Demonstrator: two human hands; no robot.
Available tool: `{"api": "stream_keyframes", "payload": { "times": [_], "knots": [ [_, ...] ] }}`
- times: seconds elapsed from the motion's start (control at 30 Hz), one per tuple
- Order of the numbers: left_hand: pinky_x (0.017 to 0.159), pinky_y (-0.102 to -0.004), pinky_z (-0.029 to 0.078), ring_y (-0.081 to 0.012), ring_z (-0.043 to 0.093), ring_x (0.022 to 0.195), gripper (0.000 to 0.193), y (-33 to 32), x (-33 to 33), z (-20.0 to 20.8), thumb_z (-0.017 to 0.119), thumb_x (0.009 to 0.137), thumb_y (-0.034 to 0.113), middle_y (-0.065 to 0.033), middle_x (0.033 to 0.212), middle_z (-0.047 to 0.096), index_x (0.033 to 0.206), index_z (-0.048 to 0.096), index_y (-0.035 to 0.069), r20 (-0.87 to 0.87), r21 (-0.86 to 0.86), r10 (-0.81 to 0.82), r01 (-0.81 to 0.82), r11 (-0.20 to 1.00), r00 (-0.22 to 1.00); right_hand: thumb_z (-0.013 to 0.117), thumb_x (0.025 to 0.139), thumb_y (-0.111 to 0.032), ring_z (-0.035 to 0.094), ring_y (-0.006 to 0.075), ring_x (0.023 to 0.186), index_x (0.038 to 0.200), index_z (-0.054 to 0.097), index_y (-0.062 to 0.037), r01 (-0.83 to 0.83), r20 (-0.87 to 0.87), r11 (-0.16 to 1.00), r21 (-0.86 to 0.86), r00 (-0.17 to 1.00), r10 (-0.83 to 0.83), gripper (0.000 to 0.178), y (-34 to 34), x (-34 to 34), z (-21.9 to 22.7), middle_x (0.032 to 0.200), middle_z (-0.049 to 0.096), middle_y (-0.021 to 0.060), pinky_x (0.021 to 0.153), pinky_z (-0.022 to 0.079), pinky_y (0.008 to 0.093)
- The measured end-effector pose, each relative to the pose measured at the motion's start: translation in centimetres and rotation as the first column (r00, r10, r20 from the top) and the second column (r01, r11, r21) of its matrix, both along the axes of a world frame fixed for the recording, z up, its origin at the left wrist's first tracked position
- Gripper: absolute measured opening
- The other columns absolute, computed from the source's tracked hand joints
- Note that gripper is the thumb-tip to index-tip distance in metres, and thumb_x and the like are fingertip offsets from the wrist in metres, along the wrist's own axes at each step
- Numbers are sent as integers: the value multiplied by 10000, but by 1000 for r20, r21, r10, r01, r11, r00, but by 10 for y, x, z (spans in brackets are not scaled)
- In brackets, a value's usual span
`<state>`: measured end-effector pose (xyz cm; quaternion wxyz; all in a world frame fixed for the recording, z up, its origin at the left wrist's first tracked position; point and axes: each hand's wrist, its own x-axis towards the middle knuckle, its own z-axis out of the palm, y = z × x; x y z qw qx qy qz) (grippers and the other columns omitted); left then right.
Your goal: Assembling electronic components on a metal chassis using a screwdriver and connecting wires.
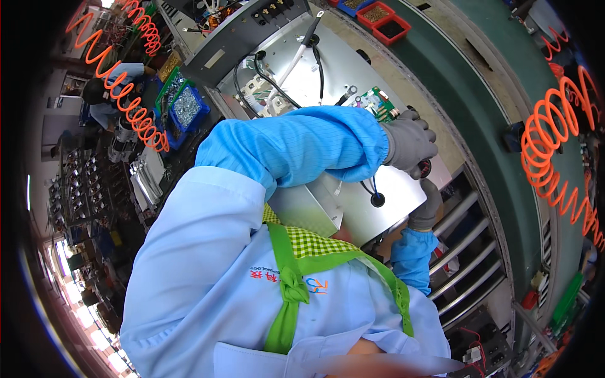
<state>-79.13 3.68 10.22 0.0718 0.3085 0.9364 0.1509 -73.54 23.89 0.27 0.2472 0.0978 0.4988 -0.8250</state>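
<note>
My left arm crosses in front of me to the right. At its end my left hand [409, 143], in a grey glove, is curled at the right edge of an open sheet-metal housing [343, 63], beside a green circuit board [377, 103]. A small round dark part with some red [425, 168] shows under its fingers; what the hand grips is hidden. Just below, my right hand [426, 206], also grey-gloved, is bent closed by the corner of a bright metal panel [403, 196]; its hold is hidden too. Dark wires pass through a black grommet [377, 200] in that panel.
Metal rollers [463, 252] lie to the right, beside a green walkway [466, 75]. Red bins [391, 29] of small parts stand at the top, a blue bin [189, 108] of hardware at left. Coiled orange hoses [548, 138] hang on both sides. Another person [113, 88] is at far left.
</note>
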Motion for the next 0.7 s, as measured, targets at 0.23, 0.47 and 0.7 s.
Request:
{"api": "stream_keyframes", "payload": {
  "times": [0.23, 0.47, 0.7],
  "knots": [
    [955, -476, 350, -263, 528, 1078, 429, -1, -3, -4, 718, 669, 416, -68, 1068, 569, 963, 631, 116, 0, 6, 1, -1, 1000, 1000, 604, 829, -177, 600, 203, 962, 1110, 592, 21, -207, 22, 970, 130, 978, 206, 344, 14, -26, -3, 1030, 635, 100, 867, 454, 330],
    [914, -457, 350, -261, 542, 1038, 427, 0, 1, 3, 705, 687, 449, -65, 1028, 593, 985, 655, 147, -46, 17, -11, 12, 1000, 999, 618, 779, -204, 641, 235, 820, 1039, 627, 35, 4, 22, 1000, 25, 1000, -5, 353, 5, -11, -5, 950, 663, 118, 797, 496, 341],
    [957, -485, 350, -278, 522, 1081, 434, -4, 3, 11, 718, 670, 415, -78, 1088, 564, 971, 621, 117, 13, -39, -13, 14, 999, 1000, 594, 768, -193, 630, 244, 897, 1054, 613, 18, 73, 35, 995, -67, 997, -71, 356, -7, -2, -6, 991, 646, 129, 807, 498, 352]
  ]
}}
